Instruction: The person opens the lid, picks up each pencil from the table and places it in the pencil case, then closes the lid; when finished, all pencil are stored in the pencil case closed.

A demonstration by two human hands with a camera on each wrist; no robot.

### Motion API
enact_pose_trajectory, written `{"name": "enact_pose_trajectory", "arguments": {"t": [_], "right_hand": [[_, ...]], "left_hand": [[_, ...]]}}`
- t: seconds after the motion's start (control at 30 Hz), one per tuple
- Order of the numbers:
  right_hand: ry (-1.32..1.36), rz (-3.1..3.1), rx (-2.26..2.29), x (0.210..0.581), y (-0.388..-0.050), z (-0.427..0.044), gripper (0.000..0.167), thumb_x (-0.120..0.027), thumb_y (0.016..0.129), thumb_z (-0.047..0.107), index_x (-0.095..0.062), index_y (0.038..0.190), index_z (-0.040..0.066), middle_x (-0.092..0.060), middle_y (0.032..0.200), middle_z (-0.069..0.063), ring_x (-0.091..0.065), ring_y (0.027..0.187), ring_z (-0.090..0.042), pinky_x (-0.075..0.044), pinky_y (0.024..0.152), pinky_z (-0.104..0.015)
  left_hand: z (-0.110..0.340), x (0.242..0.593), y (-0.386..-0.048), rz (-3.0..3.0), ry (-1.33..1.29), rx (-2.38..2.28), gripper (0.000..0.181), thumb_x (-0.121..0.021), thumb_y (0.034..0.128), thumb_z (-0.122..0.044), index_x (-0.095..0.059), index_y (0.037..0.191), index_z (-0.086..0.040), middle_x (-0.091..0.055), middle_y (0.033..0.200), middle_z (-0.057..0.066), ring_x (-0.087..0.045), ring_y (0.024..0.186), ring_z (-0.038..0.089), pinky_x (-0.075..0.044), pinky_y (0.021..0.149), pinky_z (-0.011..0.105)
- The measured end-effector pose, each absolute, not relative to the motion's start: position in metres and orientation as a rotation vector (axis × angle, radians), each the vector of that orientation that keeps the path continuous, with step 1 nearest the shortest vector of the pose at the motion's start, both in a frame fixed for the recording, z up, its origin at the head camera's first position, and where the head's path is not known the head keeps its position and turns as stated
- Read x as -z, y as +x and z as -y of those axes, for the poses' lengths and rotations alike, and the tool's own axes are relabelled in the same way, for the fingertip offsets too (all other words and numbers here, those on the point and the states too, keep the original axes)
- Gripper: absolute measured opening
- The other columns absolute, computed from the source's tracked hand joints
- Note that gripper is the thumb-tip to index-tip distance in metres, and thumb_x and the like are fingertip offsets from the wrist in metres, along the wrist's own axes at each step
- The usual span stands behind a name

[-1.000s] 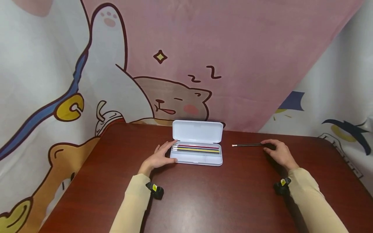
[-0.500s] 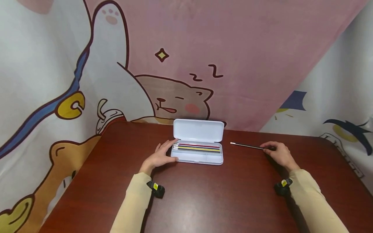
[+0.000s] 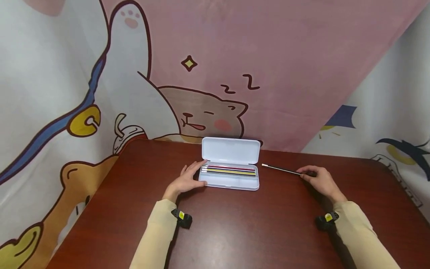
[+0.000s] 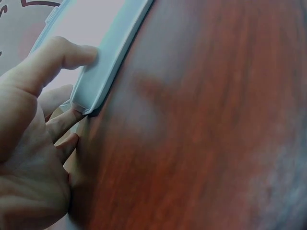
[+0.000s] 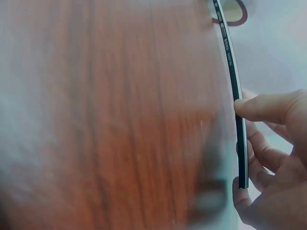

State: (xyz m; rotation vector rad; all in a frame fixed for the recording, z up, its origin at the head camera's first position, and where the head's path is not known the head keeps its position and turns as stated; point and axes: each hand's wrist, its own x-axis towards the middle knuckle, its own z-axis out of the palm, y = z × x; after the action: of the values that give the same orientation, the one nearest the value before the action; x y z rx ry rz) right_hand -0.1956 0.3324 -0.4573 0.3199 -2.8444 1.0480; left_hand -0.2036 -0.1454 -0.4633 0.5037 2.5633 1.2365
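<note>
A white pencil case [image 3: 218,181] lies with its lid raised at the back of the table. Several striped pencils [image 3: 231,170] lie side by side in its rear compartment, their white ends to the left. My left hand [image 3: 184,182] holds the case's left end, the thumb on the front rim and the fingers around the far side; some fingertips are hidden behind the case in the left wrist view. To the right, my right hand [image 3: 318,181] pinches a dark pencil [image 5: 233,81] near one end between thumb and fingers. Its white end points left toward the case.
The brown wooden table [image 3: 235,231] runs up to a printed cloth [image 3: 285,74] at the back and sides. The raised lid [image 3: 230,150] stands close to this cloth. A black wrist camera [image 3: 183,218] sits on the left wrist and another on the right.
My right hand has gone from touching the pencil to pinching it; the pencil has tilted, its white end higher and slightly nearer the case. My left hand stays on the case.
</note>
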Motion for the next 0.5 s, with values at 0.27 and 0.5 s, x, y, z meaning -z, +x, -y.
{"name": "enact_pose_trajectory", "arguments": {"t": [0.27, 0.5], "right_hand": [[0.331, 2.817, -1.046, 0.453, -0.182, -0.322, 0.015, -0.067, 0.089, 0.003, -0.072, 0.103, 0.005, -0.067, 0.101, -0.012, -0.054, 0.082, -0.015, -0.042, 0.066, -0.023], [0.35, 2.77, -1.043, 0.448, -0.174, -0.305, 0.015, -0.068, 0.087, 0.001, -0.072, 0.101, 0.005, -0.067, 0.1, -0.011, -0.059, 0.086, -0.018, -0.046, 0.068, -0.022]], "left_hand": [[0.142, 0.462, -0.205, -2.559, 0.513, -1.256, 0.081, -0.073, 0.0805, -0.021, -0.034, 0.151, -0.013, -0.033, 0.152, 0.015, -0.011, 0.144, 0.035, 0.005, 0.113, 0.052], [0.142, 0.464, -0.202, -2.573, 0.491, -1.265, 0.081, -0.073, 0.0789, -0.02, -0.035, 0.15, -0.013, -0.034, 0.152, 0.015, -0.012, 0.144, 0.035, 0.004, 0.113, 0.053]]}}
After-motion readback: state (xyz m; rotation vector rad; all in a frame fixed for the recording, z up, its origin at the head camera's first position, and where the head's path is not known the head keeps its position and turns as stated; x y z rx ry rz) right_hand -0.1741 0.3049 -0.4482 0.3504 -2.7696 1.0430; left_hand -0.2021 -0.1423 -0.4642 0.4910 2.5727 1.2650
